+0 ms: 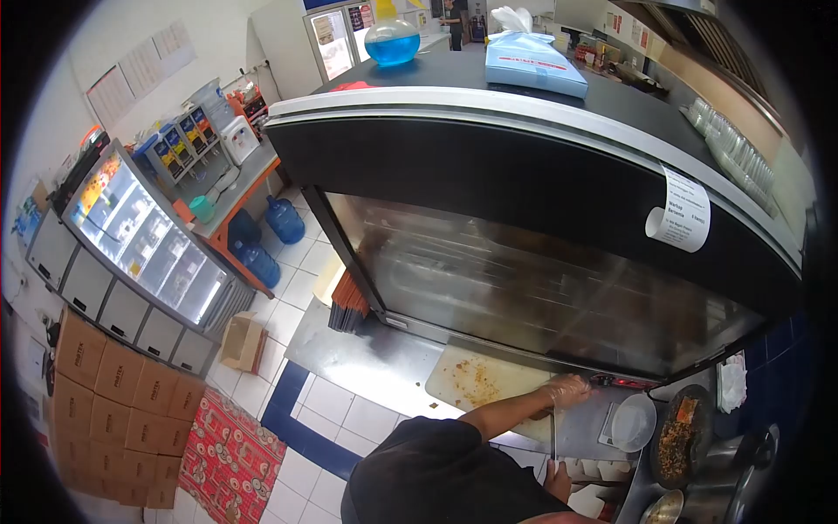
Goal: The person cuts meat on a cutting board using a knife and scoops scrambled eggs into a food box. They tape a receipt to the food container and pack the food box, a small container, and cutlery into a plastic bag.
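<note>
My left hand (567, 390), in a clear plastic glove, is over the right end of a pale cutting board (449, 375), beside the display cabinet's lower edge. Glare on the plastic blurs its fingers, so I cannot tell whether they are closed. Brown crumbs (476, 382) are scattered on the board. Lower down, my right hand (557, 480) is closed around the handle of a knife (552, 437). Its narrow blade points up toward the gloved hand. Part of my right forearm is out of view.
The glass-fronted cabinet (524, 288) rises behind the board. To the right are a clear plastic tub (633, 423), a dark tray of browned food (681, 437) and a metal pot (729, 463). Stacked cartons (113, 384) and a lit fridge (148, 227) line the left.
</note>
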The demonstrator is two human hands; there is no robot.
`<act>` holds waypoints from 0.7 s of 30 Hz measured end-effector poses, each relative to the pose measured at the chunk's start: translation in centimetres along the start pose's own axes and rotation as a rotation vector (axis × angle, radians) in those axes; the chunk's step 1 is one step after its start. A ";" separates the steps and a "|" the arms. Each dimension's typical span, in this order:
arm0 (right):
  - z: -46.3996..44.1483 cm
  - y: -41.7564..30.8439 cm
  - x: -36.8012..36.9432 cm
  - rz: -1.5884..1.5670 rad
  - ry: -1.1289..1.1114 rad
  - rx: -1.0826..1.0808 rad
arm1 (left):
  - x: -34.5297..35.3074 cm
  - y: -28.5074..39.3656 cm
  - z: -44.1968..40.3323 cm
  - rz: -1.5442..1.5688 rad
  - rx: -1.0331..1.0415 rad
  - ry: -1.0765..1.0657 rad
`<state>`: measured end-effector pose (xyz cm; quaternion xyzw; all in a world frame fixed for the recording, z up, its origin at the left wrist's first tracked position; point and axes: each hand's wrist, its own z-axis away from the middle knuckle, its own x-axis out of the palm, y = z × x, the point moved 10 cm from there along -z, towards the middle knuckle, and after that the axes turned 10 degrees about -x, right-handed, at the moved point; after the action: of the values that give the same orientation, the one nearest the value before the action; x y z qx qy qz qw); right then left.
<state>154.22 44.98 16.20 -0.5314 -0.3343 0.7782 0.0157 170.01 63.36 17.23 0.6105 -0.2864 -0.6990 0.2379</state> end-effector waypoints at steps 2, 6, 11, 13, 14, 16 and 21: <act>-0.4 0.8 0.4 0.019 -0.018 0.014 | 0.6 -0.8 -0.6 0.004 -0.043 0.027; -0.6 1.7 0.8 -0.012 -0.056 0.040 | 2.3 -2.3 -1.8 0.053 -0.126 0.006; -0.5 1.5 0.4 -0.062 -0.049 0.022 | 3.3 -2.5 -3.0 0.172 0.040 -0.002; -0.6 2.0 0.9 -0.081 -0.066 -0.013 | 8.2 -3.7 -5.4 -0.191 0.345 0.289; -0.9 1.2 0.3 -0.070 0.007 -0.071 | 5.6 -2.0 -4.2 -0.382 0.164 0.051; -1.0 -0.6 -1.0 -0.047 -0.006 -0.057 | 4.1 -3.3 -4.0 -0.059 0.131 0.001; -0.9 0.9 -0.8 -0.062 -0.047 0.061 | 1.8 -3.5 -3.1 0.024 -0.095 -0.071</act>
<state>155.62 44.48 16.17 -0.5017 -0.3270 0.7994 0.0482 172.93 64.35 13.24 0.5698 -0.2685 -0.7302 0.2647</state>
